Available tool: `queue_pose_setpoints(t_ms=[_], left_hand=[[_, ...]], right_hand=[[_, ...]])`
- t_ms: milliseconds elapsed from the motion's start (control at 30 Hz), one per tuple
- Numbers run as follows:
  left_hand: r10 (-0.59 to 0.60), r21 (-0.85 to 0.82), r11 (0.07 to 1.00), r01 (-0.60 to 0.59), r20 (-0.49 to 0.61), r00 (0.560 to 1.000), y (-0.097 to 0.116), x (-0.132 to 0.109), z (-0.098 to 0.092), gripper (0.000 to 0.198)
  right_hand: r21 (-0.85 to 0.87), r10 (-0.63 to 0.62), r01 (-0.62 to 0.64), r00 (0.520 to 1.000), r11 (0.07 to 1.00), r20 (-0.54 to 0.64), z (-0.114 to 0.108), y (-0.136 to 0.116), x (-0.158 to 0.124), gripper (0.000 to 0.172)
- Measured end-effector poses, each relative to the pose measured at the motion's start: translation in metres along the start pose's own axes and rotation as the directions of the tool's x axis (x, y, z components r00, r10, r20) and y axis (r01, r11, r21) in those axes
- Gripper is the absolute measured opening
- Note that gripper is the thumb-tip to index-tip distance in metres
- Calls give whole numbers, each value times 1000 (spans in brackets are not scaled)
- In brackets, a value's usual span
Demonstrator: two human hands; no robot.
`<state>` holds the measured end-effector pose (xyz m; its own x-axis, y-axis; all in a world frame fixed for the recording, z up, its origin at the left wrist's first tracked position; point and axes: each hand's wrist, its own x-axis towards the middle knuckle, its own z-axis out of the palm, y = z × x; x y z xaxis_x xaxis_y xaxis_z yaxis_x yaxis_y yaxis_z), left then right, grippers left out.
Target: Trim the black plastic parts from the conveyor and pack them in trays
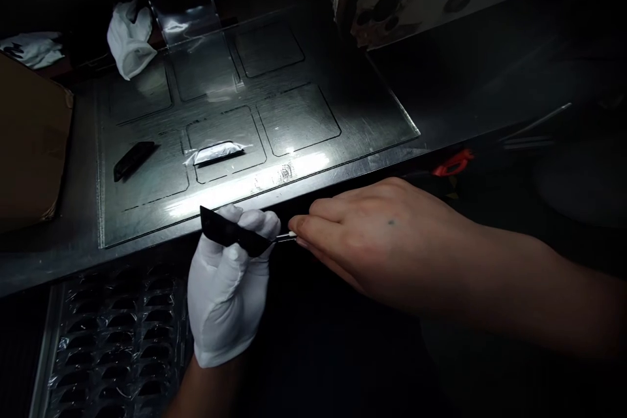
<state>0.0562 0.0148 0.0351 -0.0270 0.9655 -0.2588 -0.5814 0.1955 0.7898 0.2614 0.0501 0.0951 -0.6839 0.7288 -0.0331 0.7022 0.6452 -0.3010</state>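
My left hand, in a white glove, is closed around a flat black curved part held just in front of the table edge. My right hand is bare and pinches a thin strip or tab at the right end of that black part, fingertips pressed together. Both hands meet below the near edge of a glossy black plate scored with rounded rectangles.
On the plate lie another black part and a small clear-wrapped packet. A white glove lies at the back, a cardboard box at the left. A clear blister tray sits below. A red clip lies to the right.
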Motion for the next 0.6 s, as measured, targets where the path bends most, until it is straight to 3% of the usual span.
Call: queue_pose_setpoints(t_ms=[167, 300, 367, 467, 600], left_hand=[[90, 115, 989, -91, 11, 996, -2, -4, 0, 25], [75, 59, 996, -74, -14, 997, -3, -1, 1, 25], [59, 16, 998, -59, 2, 998, -3, 1, -1, 25], [52, 27, 998, -53, 33, 998, -4, -1, -7, 24], [-68, 250, 966, 61, 20, 997, -7, -3, -6, 22]], right_hand=[[84, -2, 1, 1000, 996, 14, -3, -7, -2, 17], [136, 26, -16, 997, 991, -72, -10, 4, -5, 25], [143, 123, -97, 975, 985, -187, -8, 25, -2, 30], [112, 292, -269, 887, 957, -359, 10, 71, 10, 33], [94, 355, -358, 791, 929, -499, 32, 121, 25, 34]])
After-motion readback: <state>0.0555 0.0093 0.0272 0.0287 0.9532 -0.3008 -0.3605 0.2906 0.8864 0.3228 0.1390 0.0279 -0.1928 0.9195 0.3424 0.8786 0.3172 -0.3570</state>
